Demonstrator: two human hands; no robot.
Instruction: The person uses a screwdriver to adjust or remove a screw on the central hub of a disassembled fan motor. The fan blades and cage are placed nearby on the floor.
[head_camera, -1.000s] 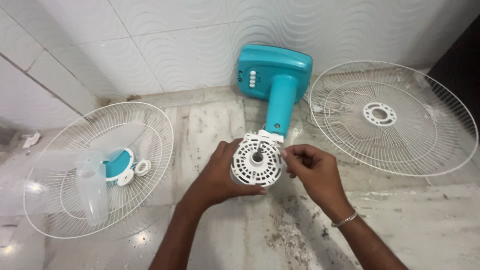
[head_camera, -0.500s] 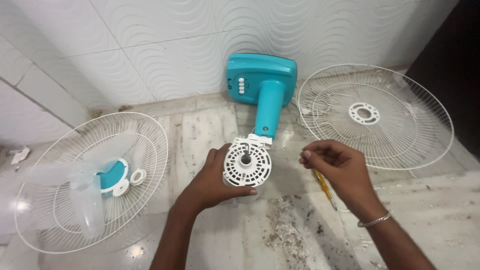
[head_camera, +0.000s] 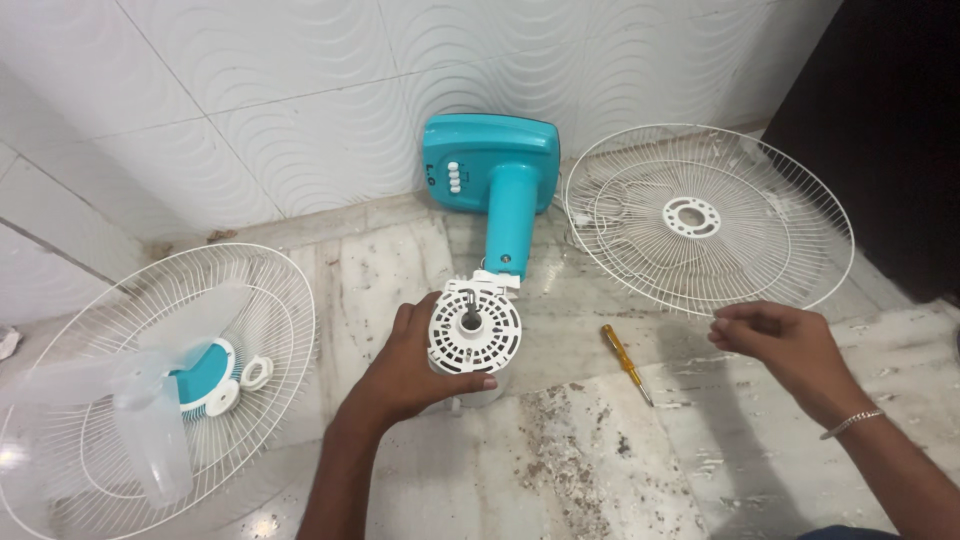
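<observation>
A small dark printed label (head_camera: 431, 172) marks the teal fan base (head_camera: 490, 160).

Two bare forearms, sleeveless, thin silver bracelet (head_camera: 851, 423) on right wrist

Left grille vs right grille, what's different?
The left grille holds the clear blade and two white rings; the right grille holds nothing. The left grille lies flat on the floor; the right grille looks propped against the wall. The left one runs out of view; the right shows whole. Both are white round wire grilles.
</observation>
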